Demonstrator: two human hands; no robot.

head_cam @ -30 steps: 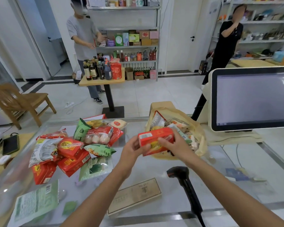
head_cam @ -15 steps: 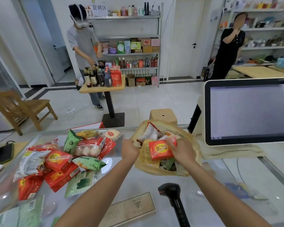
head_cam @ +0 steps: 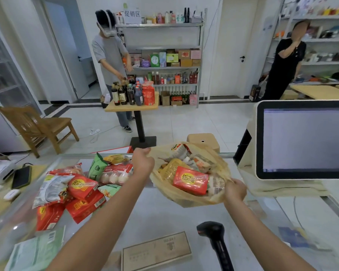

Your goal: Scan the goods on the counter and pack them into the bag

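Note:
A tan plastic bag (head_cam: 190,199) lies open on the glass counter (head_cam: 164,218), stuffed with several packets. On top of them lies a red box (head_cam: 190,179). My left hand (head_cam: 143,163) grips the bag's far left rim. My right hand (head_cam: 235,189) grips its near right rim. To the left sits a pile of goods: red boxes (head_cam: 82,196), a pack of eggs (head_cam: 115,174), green snack bags (head_cam: 96,166) and a grey-white packet (head_cam: 51,189). A black barcode scanner (head_cam: 213,237) stands near the counter's front edge.
A large monitor (head_cam: 303,139) stands at the right. A flat brown card (head_cam: 157,251) lies in front of me. A phone (head_cam: 22,179) rests far left. Beyond the counter are a stool (head_cam: 203,140), a table of bottles (head_cam: 131,94), a wooden chair (head_cam: 37,126), shelves and two people.
The red box went from my hands into the bag and lies on top. My right hand let go of it and took the bag's right rim; my left hand moved to the left rim.

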